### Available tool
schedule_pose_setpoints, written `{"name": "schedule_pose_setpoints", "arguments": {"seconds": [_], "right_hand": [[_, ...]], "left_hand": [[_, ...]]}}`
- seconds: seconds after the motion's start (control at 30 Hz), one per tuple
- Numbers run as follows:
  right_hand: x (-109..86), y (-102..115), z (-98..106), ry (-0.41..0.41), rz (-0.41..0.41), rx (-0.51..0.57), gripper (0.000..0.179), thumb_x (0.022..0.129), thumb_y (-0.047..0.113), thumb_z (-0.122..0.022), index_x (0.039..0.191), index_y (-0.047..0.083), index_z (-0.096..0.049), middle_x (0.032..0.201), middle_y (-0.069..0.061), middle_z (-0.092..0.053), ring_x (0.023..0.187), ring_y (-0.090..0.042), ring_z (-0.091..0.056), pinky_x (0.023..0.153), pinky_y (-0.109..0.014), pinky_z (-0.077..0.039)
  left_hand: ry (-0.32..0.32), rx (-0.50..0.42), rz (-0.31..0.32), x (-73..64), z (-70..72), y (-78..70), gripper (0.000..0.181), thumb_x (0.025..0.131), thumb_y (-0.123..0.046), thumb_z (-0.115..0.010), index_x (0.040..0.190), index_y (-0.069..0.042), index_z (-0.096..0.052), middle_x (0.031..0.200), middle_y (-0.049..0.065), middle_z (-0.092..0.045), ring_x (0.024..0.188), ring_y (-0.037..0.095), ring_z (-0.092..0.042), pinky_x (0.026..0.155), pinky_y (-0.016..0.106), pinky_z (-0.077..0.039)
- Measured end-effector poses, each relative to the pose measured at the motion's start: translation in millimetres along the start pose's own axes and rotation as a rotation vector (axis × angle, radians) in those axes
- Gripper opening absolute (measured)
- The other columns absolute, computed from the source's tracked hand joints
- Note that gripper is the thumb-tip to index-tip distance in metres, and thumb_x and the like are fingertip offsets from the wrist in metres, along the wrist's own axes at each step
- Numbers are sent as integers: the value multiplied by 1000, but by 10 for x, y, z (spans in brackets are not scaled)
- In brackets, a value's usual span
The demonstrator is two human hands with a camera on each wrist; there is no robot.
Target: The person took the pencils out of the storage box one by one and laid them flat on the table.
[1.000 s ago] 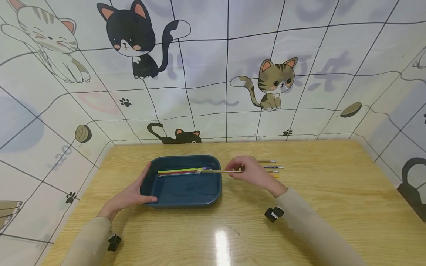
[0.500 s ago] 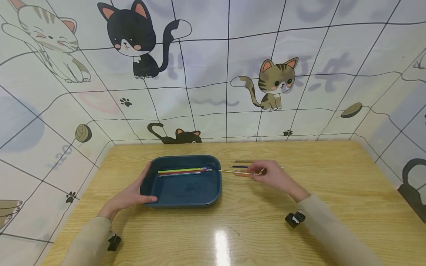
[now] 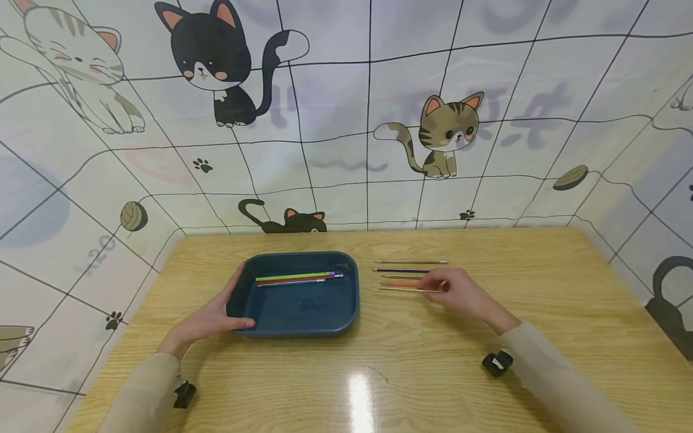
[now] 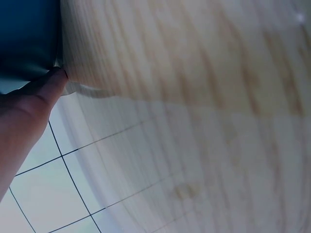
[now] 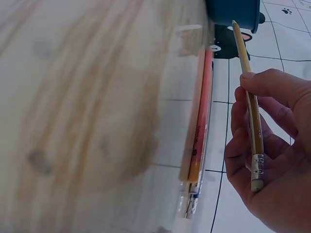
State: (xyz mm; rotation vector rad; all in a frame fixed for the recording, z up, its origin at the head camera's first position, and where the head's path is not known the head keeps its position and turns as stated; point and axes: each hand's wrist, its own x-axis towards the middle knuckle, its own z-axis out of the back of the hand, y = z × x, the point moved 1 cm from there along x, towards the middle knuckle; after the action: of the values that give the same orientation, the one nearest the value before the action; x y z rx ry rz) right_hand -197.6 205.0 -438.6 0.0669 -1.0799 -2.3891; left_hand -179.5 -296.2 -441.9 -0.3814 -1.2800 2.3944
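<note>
My left hand (image 3: 211, 316) grips the left end of a dark blue plastic tray (image 3: 358, 300), thumb over the near rim. In the left wrist view a finger (image 4: 51, 87) lies along the tray's edge. To the right of the tray my right hand (image 3: 460, 296) pinches a gold-coloured pencil (image 5: 253, 116) between thumb and fingers. Its eraser end lies toward my palm and its tip points at the tray. Just beyond it lies an orange-red pencil (image 5: 200, 121). Inside the tray are a yellow-green pencil (image 3: 292, 276), a dark red one and a teal one (image 3: 289, 284).
Past the orange-red pencil, more pencils lie side by side, among them a dark one (image 3: 400, 270) and a brownish one (image 3: 408, 261) at the back. The wooden table (image 3: 433, 391) meets a wall covering (image 3: 346, 150) printed with cats at the back.
My right hand has carried the gold-coloured pencil rightward from over the tray, then down beside the near side of the pencil row. My left hand stays on the tray.
</note>
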Motion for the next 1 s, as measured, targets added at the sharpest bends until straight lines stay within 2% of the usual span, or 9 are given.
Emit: {"name": "schedule_pose_setpoints", "arguments": {"seconds": [0.47,0.67,1.0], "right_hand": [[-35,-139,7,27,-75,-23,15,82,-3,-72,95,4,-74,90,0,-66,81,-14,-58,71,-29,-50],[-9,-163,-28,61,-85,-35,17,81,-5,-71,96,2,-73,93,-2,-67,85,-16,-60,76,-30,-51],[25,-159,-65,83,-85,-63,15,80,-4,-71,92,3,-73,90,0,-67,81,-12,-60,72,-28,-50]], "left_hand": [[1,-7,-4,-1,-2,12,119,78,-16,-81,156,-20,8,159,17,10,140,43,7,103,68,-7],[1,-12,-7,-5,-6,28,118,78,-15,-80,156,-20,9,159,18,11,140,45,7,102,69,-7],[-2,-11,-4,4,-2,37,118,78,-16,-81,156,-21,8,159,16,10,141,41,6,104,67,-7]]}}
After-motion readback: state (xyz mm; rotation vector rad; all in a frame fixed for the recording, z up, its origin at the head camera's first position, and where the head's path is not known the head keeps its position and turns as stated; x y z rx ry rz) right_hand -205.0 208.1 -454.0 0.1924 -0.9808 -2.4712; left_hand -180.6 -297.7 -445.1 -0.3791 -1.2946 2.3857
